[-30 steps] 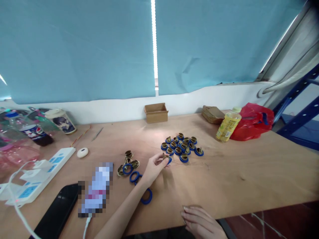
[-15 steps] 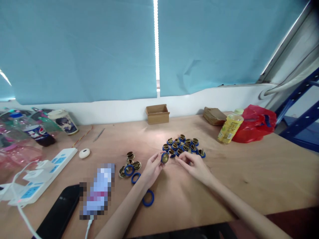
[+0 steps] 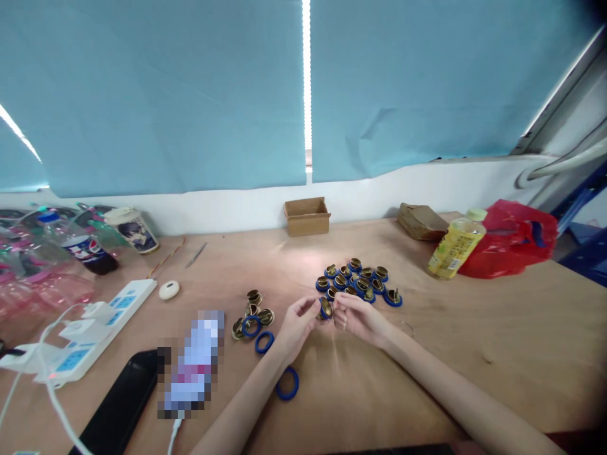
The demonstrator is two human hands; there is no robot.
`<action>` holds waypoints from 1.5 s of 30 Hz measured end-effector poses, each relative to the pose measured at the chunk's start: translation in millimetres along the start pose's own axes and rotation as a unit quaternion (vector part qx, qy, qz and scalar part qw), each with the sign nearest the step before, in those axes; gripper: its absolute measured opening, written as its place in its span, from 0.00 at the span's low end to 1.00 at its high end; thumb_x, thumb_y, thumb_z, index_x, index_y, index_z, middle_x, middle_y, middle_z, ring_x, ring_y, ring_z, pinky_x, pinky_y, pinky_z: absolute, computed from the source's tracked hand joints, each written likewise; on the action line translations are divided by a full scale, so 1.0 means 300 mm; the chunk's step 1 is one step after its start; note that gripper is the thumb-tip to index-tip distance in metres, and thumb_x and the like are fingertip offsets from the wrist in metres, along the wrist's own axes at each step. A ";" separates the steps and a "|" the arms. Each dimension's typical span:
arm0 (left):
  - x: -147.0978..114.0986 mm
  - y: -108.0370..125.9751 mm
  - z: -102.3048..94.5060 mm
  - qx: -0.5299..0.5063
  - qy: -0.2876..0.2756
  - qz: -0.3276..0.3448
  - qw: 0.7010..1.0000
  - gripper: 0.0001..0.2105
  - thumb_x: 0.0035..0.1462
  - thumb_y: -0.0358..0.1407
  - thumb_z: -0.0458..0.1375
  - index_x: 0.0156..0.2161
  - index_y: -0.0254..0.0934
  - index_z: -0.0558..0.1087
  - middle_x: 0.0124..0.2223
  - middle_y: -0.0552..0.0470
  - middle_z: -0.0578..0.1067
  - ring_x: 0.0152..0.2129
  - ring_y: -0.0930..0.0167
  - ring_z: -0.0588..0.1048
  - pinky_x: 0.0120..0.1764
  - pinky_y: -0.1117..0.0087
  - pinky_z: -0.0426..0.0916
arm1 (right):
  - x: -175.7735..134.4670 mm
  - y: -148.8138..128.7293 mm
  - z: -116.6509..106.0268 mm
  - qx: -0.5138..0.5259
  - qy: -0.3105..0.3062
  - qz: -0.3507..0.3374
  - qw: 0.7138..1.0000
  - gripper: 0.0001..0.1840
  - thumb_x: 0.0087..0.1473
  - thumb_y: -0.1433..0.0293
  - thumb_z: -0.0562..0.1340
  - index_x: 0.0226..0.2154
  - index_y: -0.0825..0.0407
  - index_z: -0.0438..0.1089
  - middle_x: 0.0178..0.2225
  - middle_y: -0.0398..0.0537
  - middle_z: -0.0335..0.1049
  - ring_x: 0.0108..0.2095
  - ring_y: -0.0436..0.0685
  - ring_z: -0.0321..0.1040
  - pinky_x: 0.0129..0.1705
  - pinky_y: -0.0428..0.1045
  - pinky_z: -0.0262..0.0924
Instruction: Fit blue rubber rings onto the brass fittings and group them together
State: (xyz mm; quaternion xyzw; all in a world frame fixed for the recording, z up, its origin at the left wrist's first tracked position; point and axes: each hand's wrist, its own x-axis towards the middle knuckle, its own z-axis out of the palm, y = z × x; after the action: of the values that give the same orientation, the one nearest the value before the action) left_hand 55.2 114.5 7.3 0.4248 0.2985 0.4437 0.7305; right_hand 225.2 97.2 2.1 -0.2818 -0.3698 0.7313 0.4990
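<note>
My left hand pinches a round brass-coloured disc with a blue ring about it, held tilted just above the table. Right beside it, my right hand has thumb and fingers pressed together close to the disc's edge; what they hold, if anything, is too small to make out. Behind the hands lies a cluster of similar brass discs with blue rings, partly hidden by my right fingers. To the left are several brass discs and a few loose blue rings, with another blue ring by my left forearm.
A small open cardboard box stands against the wall. At right are a yellow drink bottle, a red plastic bag and a brown paper packet. Leftward lie a power strip, a black phone and a charging phone.
My right hand has come in from the cluster to the disc in my left hand. The disc has turned, showing its edge more. The whole view has shifted slightly.
</note>
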 end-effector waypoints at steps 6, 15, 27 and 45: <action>0.003 -0.010 -0.010 0.047 0.019 -0.004 0.999 0.15 0.49 0.41 0.68 0.38 0.32 0.77 0.35 0.47 0.76 0.30 0.70 0.73 0.33 0.72 0.70 | 0.008 0.021 0.002 0.017 0.006 0.008 1.000 0.13 0.48 0.63 0.69 0.26 0.54 0.68 0.20 0.39 0.61 0.21 0.47 0.57 0.26 0.45 0.55; 0.005 -0.004 -0.006 0.075 0.017 -0.004 0.997 0.16 0.48 0.43 0.68 0.36 0.32 0.77 0.32 0.49 0.75 0.29 0.70 0.72 0.33 0.71 0.69 | 0.004 0.027 0.010 0.008 0.038 -0.003 0.999 0.13 0.45 0.64 0.70 0.27 0.53 0.68 0.21 0.39 0.64 0.23 0.48 0.61 0.28 0.45 0.57; 0.003 -0.003 -0.003 0.078 0.021 0.003 0.997 0.16 0.47 0.43 0.68 0.37 0.33 0.77 0.34 0.50 0.76 0.29 0.71 0.73 0.34 0.71 0.67 | -0.004 0.028 0.025 -0.047 0.052 -0.040 0.997 0.14 0.45 0.63 0.70 0.28 0.52 0.68 0.24 0.40 0.64 0.25 0.49 0.60 0.30 0.46 0.55; -0.012 0.016 0.008 0.069 -0.013 0.026 0.997 0.11 0.54 0.42 0.63 0.36 0.35 0.76 0.35 0.50 0.73 0.35 0.69 0.71 0.38 0.72 0.66 | -0.044 0.021 0.054 -0.511 0.050 -0.220 0.830 0.08 0.58 0.69 0.58 0.27 0.50 0.60 0.25 0.41 0.62 0.26 0.51 0.58 0.30 0.47 0.52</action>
State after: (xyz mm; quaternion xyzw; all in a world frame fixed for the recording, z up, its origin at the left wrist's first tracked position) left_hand 53.8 111.5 12.9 0.4872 0.3078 0.4354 0.6916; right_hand 213.7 79.2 6.8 -0.4442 -0.7170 0.2940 0.4495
